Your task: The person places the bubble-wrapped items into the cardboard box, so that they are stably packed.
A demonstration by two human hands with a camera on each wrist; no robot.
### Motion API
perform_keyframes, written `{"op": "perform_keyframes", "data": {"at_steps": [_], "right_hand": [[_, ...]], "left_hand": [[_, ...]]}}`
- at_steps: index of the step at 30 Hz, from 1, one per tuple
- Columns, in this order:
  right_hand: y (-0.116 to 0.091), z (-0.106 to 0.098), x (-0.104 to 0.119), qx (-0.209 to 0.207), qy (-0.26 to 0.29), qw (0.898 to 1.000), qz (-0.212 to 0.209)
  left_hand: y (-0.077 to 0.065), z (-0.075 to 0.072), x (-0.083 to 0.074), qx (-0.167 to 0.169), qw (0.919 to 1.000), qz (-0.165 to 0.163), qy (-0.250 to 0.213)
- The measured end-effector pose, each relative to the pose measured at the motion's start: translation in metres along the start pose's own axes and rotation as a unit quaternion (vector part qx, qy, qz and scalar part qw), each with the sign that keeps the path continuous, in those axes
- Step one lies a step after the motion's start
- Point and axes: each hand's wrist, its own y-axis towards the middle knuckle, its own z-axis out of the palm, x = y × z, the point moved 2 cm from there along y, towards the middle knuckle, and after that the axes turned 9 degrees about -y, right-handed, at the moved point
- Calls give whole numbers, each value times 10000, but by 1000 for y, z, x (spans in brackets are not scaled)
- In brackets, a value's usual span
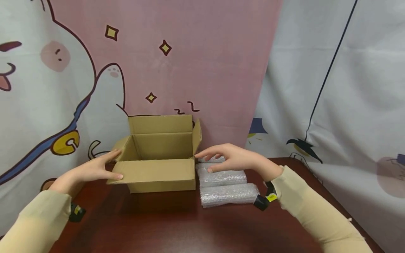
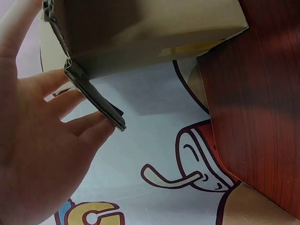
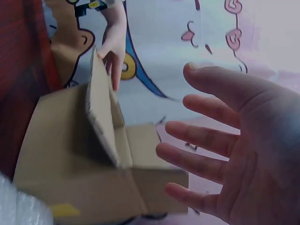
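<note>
A brown cardboard box point(image 1: 162, 185) sits a little left of the middle of the frame, on a dark red table point(image 1: 190, 228). Its top is open. The back flap point(image 1: 160, 124) stands up, the right flap point(image 1: 197, 135) stands up too, and the front flap point(image 1: 155, 170) sticks out toward the bottom of the frame. Inside the box I can see the brown back wall and part of the left wall. The front flap hides the floor of the box, so I cannot tell what lies down there.

The left hand point(image 1: 91, 170) is at the left end of the box. Its thumb lies on the front flap, and its long, stretched fingers touch the left flap point(image 1: 121, 144). The right hand point(image 1: 235, 157) is just right of the middle of the frame, with its fingers spread apart and nothing in its grasp. Its fingertips are by the right edge of the box; I cannot tell if they touch it.

Under and beside the right hand lie clear bubble wrap bundles point(image 1: 229, 195), one behind another, just right of the box.

Behind the table hangs a pink and white cloth point(image 1: 202, 63). A cartoon animal with a yellow bell point(image 1: 64, 142) fills its left side.
</note>
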Motion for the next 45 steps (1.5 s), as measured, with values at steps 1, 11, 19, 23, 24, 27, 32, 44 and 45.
{"op": "perform_keyframes", "data": {"at_steps": [1, 11, 19, 23, 24, 27, 32, 44, 45], "right_hand": [[-7, 1, -3, -21, 46, 10000, 71], [-43, 18, -42, -171, 356, 9961, 789], [-54, 53, -76, -446, 242, 9958, 768], [-59, 73, -94, -546, 114, 9948, 847], [-60, 78, -98, -534, 63, 9948, 864], [-62, 88, -108, -437, 8, 9947, 928], [-62, 99, -120, -269, -9, 9948, 985], [-61, 114, -127, -50, -287, 9921, 1221], [-62, 115, -127, -41, -295, 9921, 1218]], "left_hand": [[0, 0, 0, -1, 10000, 1, 4], [-1, 0, -3, 21, 10000, -20, -20], [-2, 1, -2, 23, 10000, -28, -33], [-2, 1, -1, 37, 10000, -14, -59], [-1, 1, -1, 43, 10000, -10, -72], [-1, 1, 0, 44, 10000, -5, -87], [-2, 1, 0, 35, 9999, 22, -108], [-4, 2, -4, -21, 10000, 10, -82], [-4, 3, -4, -21, 10000, 11, -75]]}}
